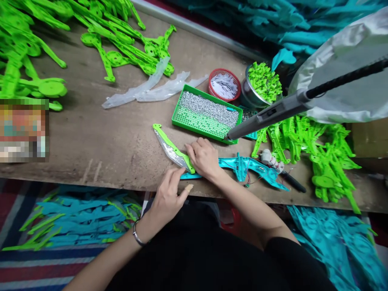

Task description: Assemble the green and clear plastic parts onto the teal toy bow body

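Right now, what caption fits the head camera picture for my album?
Two hands, right hand and left hand, press a curved green plastic arm onto the brown table.

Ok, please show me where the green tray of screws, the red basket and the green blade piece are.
green tray [194, 121], head view, on its bare perforated floor.
red basket [212, 79], head view, on its left rim.
green blade piece [169, 141], head view, on the middle of its green strip.

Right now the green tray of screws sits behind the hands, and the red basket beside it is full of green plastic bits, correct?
Not quite: in the head view the red basket holds white pieces. The green bits fill the metal bowl next to it. The green tray does sit behind both hands.
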Demonstrator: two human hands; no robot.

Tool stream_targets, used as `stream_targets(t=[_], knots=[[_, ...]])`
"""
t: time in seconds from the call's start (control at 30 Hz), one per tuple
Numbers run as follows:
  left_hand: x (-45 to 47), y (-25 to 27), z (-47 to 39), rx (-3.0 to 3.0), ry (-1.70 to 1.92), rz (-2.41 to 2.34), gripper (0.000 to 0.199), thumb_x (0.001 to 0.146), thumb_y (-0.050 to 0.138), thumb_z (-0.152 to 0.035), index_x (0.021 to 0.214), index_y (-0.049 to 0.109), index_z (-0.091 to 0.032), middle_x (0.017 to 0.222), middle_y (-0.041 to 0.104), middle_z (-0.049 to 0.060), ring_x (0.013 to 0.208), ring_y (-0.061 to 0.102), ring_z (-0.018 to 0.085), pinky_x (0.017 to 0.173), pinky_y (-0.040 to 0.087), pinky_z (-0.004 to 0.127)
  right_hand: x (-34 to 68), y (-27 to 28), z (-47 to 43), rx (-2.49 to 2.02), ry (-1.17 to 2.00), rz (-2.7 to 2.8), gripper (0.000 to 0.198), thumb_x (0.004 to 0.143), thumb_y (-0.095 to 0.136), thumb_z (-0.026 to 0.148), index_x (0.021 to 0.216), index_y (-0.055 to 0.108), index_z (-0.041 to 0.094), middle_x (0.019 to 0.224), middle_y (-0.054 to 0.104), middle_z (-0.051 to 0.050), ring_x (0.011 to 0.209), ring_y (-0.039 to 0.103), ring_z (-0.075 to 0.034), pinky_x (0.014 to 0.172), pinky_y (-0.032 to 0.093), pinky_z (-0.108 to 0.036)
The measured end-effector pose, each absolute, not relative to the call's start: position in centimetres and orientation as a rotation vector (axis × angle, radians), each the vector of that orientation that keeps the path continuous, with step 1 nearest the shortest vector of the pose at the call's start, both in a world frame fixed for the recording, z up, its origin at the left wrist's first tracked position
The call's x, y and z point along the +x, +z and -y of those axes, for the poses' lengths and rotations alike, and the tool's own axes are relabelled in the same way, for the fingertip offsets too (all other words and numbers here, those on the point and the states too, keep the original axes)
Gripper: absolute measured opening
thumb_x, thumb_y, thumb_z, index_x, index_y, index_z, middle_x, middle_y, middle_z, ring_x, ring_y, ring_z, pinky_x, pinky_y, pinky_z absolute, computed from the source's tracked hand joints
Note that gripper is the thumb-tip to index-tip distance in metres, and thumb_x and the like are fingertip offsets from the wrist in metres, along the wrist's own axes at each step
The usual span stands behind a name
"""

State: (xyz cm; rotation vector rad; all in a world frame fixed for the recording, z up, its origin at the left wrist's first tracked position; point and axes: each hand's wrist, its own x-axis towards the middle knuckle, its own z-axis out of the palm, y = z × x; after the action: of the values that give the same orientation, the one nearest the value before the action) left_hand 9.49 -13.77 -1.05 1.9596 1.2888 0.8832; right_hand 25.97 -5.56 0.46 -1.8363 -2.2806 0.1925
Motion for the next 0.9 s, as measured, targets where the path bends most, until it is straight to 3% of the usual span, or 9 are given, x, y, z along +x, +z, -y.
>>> stream_targets(t=[0.1,0.17,0.27,0.33,0.47,0.63,0.9], knots=[[9.7,-1.2,13.7,1.982,0.847,-1.299,0.055,0.094,0.06,-0.027,0.144,0.04,-0.02,0.116,0.06,0.012,0.109,0.063,0.025,0.094,0.054,0.04,27.6,1.0,6.6,-1.551,-0.033,1.999,0.033,0.101,0.039,0.04,0.084,0.06,0.021,0.079,0.056,-0.006,0.077,0.054,-0.021,0.072,0.045,-0.037],[9.8,-1.3,13.5,2.026,0.821,-1.311,0.062,0.094,0.06,-0.031,0.15,0.035,-0.021,0.113,0.061,0.011,0.106,0.062,0.025,0.091,0.054,0.04,29.0,2.1,7.3,-1.424,-0.238,1.64,0.023,0.096,0.046,0.044,0.102,0.058,0.025,0.091,0.054,-0.007,0.09,0.056,-0.025,0.077,0.048,-0.042],[10.1,-1.5,13.0,2.177,0.762,-1.352,0.066,0.092,0.063,-0.042,0.15,0.039,-0.022,0.106,0.063,0.01,0.099,0.061,0.027,0.084,0.051,0.039,31.1,4.1,7.5,-1.464,-0.183,1.27,0.052,0.088,0.06,0.046,0.134,0.04,0.034,0.12,0.048,-0.009,0.121,0.05,-0.031,0.088,0.049,-0.048],[10.3,-1.7,12.7,2.286,0.716,-1.412,0.063,0.091,0.063,-0.048,0.146,0.047,-0.022,0.098,0.064,0.009,0.092,0.061,0.026,0.078,0.047,0.037,32.2,5.1,6.9,-1.534,0.078,1.26,0.067,0.084,0.067,0.044,0.14,0.032,0.035,0.125,0.048,-0.008,0.12,0.054,-0.028,0.09,0.051,-0.046],[10.7,-2.3,12.2,2.317,0.828,-1.459,0.063,0.09,0.064,-0.05,0.141,0.052,-0.018,0.087,0.066,0.006,0.081,0.061,0.023,0.071,0.039,0.034,33.1,6.4,4.9,-1.502,0.435,1.356,0.051,0.083,0.066,0.038,0.129,0.044,0.03,0.102,0.061,-0.003,0.092,0.064,-0.02,0.082,0.055,-0.039],[10.8,-3.0,12.2,2.267,0.942,-1.468,0.07,0.088,0.068,-0.049,0.146,0.045,-0.015,0.084,0.069,0.005,0.076,0.062,0.023,0.07,0.038,0.034,31.8,8.2,2.0,-1.379,0.639,1.324,0.039,0.087,0.052,0.041,0.122,0.056,0.026,0.09,0.061,-0.003,0.082,0.068,-0.021,0.075,0.055,-0.04],[10.9,-2.9,12.0,2.348,0.928,-1.492,0.072,0.086,0.07,-0.05,0.146,0.047,-0.016,0.078,0.067,0.004,0.072,0.061,0.024,0.069,0.036,0.035,29.8,4.1,-1.9,-1.494,0.537,1.224,0.047,0.085,0.048,0.068,0.099,0.062,0.025,0.07,0.052,0.001,0.059,0.056,-0.014,0.061,0.046,-0.031]])
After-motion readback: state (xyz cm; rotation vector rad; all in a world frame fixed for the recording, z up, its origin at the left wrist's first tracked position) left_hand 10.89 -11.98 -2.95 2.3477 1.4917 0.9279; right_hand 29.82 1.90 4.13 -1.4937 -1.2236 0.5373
